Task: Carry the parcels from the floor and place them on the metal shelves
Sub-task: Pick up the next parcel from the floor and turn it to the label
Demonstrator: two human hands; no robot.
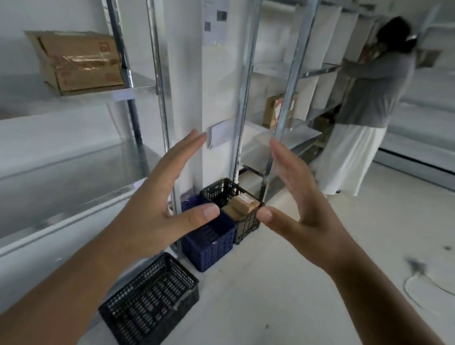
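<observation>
My left hand (161,195) and my right hand (299,203) are held out in front of me, palms facing each other, fingers spread, nothing in either. Between and beyond them a black crate (247,228) on the floor holds brown cardboard parcels (241,204). A large taped cardboard box (84,62) lies on the metal shelf (138,88) at upper left. Another brown parcel (274,110) stands on the further metal shelf unit (303,134).
A blue crate (211,243) and a second black crate (149,301) sit on the floor along the shelf base. A white pillar (189,76) stands between the shelf units. A person in a grey top (372,101) stands at the right shelves. Pale concrete floor (320,298) spreads to the right.
</observation>
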